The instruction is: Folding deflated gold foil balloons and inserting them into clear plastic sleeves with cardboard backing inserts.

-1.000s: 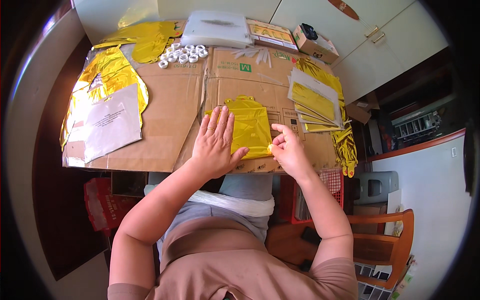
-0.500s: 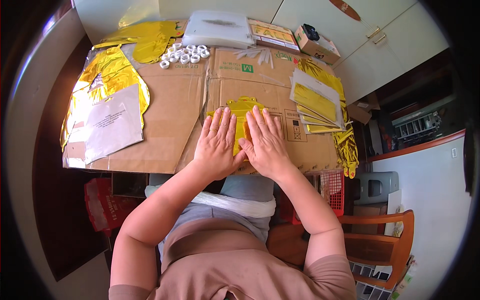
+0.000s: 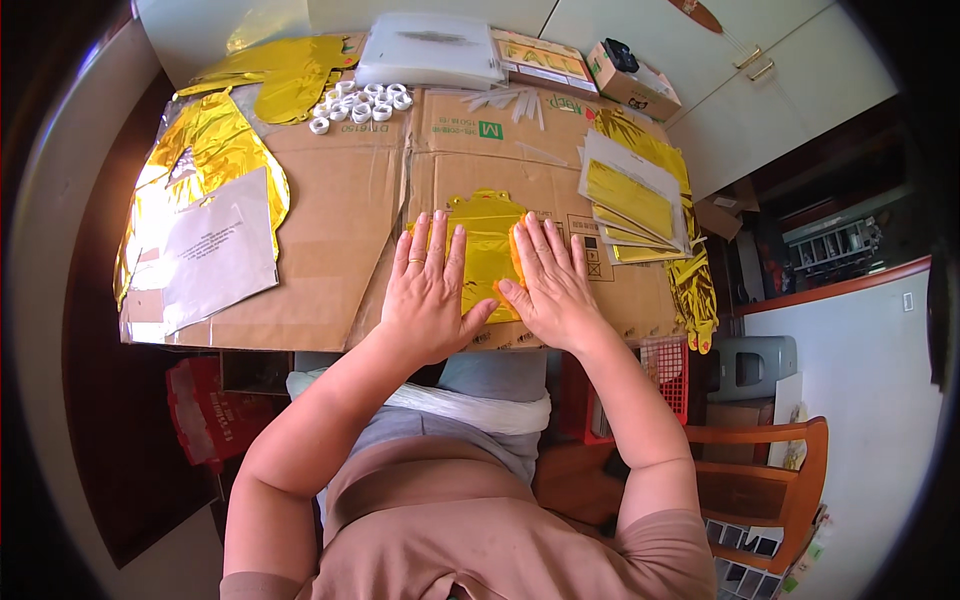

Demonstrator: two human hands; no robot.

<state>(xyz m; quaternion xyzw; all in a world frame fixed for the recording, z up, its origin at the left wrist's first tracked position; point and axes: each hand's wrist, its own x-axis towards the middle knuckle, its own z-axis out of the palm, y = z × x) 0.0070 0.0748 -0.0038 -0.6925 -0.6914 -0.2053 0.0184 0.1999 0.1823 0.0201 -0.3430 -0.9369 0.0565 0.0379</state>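
Observation:
A shiny gold foil piece (image 3: 485,240), flat and with a scalloped far edge, lies on the cardboard in front of me. My left hand (image 3: 422,292) rests palm down over its left side, fingers stretched out. On the right side, my right hand (image 3: 552,285) is also laid flat with straight fingers. Beneath that hand, an orange item (image 3: 517,262), apparently a soft cloth, peeks out along the index finger and thumb; the rest of it is covered. Between the two hands a band of the foil shows, with light creases across it.
Cardboard (image 3: 330,220) covers the tabletop. Gold foil sheets and a clear printed bag (image 3: 222,250) lie at left. White tape rolls (image 3: 362,103), a stack of clear bags (image 3: 430,60) and small boxes (image 3: 632,85) line the back. Packed foil bags (image 3: 635,205) are fanned at right.
My hands have moved apart: the right slid rightward with the orange item under it, the left slightly left. More of the gold foil shows between them.

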